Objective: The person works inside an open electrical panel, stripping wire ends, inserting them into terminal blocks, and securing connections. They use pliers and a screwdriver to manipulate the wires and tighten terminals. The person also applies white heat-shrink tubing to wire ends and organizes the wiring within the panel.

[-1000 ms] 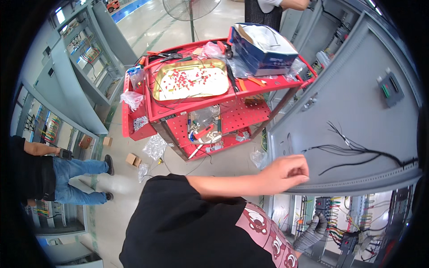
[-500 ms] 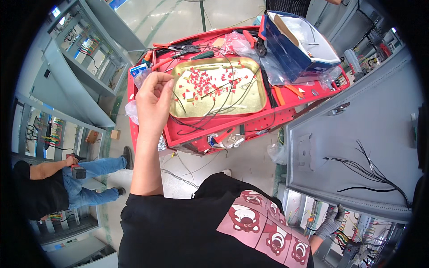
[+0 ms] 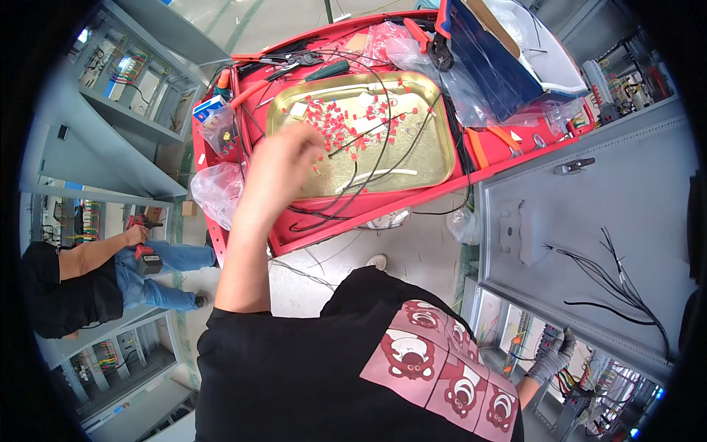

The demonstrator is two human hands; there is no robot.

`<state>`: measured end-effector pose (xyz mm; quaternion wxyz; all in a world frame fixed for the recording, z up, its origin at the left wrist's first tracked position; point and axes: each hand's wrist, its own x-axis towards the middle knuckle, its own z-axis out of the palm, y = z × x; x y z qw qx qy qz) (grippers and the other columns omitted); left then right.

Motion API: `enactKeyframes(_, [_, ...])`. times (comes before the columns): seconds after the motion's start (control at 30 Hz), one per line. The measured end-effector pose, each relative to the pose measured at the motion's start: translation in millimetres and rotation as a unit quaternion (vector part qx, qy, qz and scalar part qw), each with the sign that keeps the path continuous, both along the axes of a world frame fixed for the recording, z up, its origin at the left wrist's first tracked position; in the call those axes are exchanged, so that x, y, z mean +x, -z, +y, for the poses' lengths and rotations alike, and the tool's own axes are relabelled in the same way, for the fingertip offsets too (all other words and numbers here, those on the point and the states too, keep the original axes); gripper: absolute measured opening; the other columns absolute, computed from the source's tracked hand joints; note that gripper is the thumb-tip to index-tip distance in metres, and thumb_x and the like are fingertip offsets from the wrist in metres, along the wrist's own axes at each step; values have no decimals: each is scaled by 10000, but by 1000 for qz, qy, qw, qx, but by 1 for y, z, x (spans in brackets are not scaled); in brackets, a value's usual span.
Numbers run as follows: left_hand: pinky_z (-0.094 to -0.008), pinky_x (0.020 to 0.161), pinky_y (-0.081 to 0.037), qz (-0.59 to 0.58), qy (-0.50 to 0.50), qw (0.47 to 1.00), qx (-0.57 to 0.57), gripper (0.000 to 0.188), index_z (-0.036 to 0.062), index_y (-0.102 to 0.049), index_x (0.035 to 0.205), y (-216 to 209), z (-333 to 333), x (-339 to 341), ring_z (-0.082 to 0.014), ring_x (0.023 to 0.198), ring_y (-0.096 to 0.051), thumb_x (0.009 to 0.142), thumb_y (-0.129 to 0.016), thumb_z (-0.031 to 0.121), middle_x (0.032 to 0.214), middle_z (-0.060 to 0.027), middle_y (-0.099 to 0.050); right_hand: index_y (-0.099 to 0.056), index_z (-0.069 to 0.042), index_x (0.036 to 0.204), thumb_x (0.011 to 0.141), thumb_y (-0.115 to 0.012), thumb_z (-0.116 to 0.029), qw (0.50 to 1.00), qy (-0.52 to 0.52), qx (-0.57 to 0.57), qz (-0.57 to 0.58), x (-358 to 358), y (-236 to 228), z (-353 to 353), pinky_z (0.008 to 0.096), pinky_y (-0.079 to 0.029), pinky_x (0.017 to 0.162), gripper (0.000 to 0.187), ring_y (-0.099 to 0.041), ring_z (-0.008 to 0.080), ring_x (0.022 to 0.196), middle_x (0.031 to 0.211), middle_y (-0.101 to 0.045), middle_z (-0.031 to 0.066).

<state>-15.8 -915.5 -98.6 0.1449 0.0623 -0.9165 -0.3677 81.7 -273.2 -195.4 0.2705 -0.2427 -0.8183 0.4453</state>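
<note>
My bare left hand [image 3: 293, 151] reaches over the left side of a gold-coloured tray [image 3: 438, 166], its fingers bent and smeared by motion. Whether anything is between them cannot be made out. Many small red crimp terminals [image 3: 335, 125] lie scattered in the tray, just beyond my fingertips. Thin black wires [image 3: 387, 121] run across the tray and over its near rim. At the lower right, my right hand [image 3: 549, 361] wears a grey glove, its visible fingers stretched out beside the wiring [image 3: 578, 383] in a grey cabinet. Its palm is hidden, and I see nothing held in it.
The tray stands on a red cart [image 3: 353, 210]. Around it are cutting pliers [image 3: 294, 60], a green-handled tool [image 3: 328, 71], plastic bags [image 3: 219, 193] and a blue box [image 3: 490, 62]. A cabinet door [image 3: 537, 236] stands at right. Another person [image 3: 81, 283] holds a power drill [image 3: 147, 258] at left.
My left hand has moved right and down, from the tray's left edge to over its inside. Its earlier pinch is now blurred. The view has shifted slightly; the gloved hand stays by the cabinet wiring.
</note>
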Motion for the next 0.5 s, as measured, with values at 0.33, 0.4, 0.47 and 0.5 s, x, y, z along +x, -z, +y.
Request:
enactKeyframes(0.33, [-402,686,-466,-134,71,982,-109,82,2,-555,791,22,32,-15,-342,764,-601,768,-579,76,765,-163,-603,-609,-19,1107,888,-573,-51,998,13,58,-21,7,-2,-9,219,-467,750,224,-561,103,881,1033,-623,41])
enactKeyframes(0.4, [-364,655,-460,-124,45,989,-69,97,-8,-557,824,26,25,-16,-308,716,-600,786,-603,68,731,-152,-597,-613,-32,1100,890,-569,-50,999,17,30,-8,13,7,1,201,-469,684,215,-565,93,858,1025,-624,34])
enactKeyframes(0.47, [-359,649,-458,-102,28,993,-55,105,-15,-550,832,30,14,-16,-290,695,-593,792,-603,67,719,-146,-591,-616,-37,1099,893,-569,-56,1000,19,15,-14,16,5,-2,201,-466,667,212,-565,91,826,1021,-625,33])
enactKeyframes(0.5, [-356,645,-457,-91,19,995,-47,109,-18,-547,835,30,10,-16,-281,685,-589,795,-603,66,712,-143,-588,-617,-39,1098,894,-569,-59,1000,20,8,-17,17,5,-3,201,-464,658,211,-565,89,810,1019,-625,32])
